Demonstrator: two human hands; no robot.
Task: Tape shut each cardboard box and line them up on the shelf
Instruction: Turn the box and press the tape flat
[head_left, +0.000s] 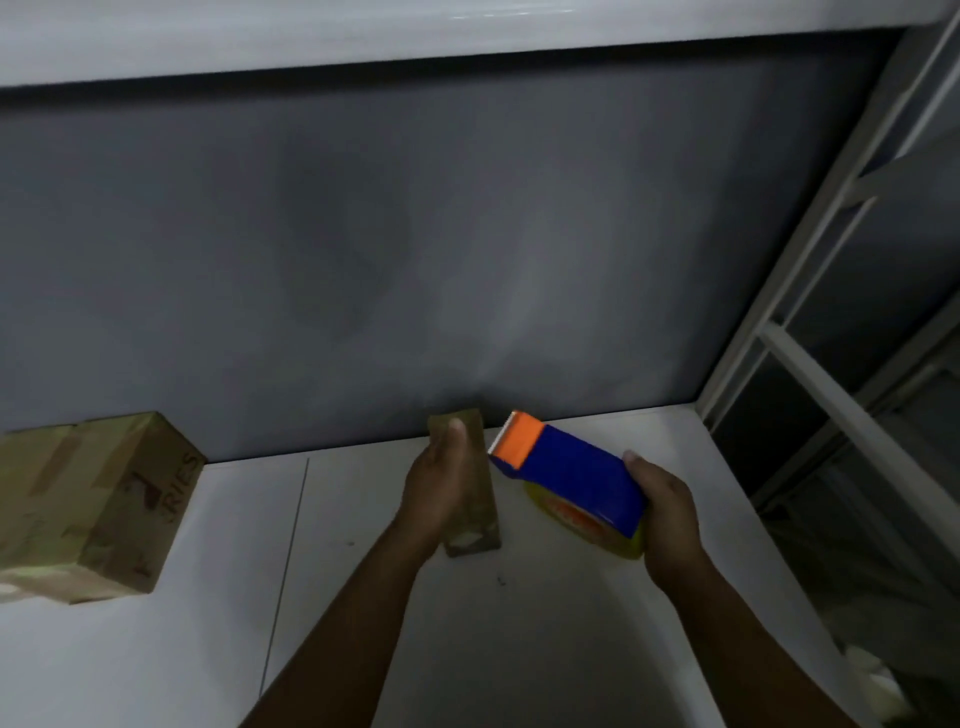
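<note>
The left hand (441, 488) wraps around a small box (478, 527) standing by the shelf's (363, 623) back edge. At its 3 o'clock, just beside it, the right hand (667, 512) grips a blue tape dispenser (576, 470). A big taped box (98, 499) sits at 9 o'clock, well apart, with white shelf between.

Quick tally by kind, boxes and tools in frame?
Boxes: 2 (large box; small box, held by left hand)
Tape dispenser: 1 (gripped by right hand)
Total: 3
</note>
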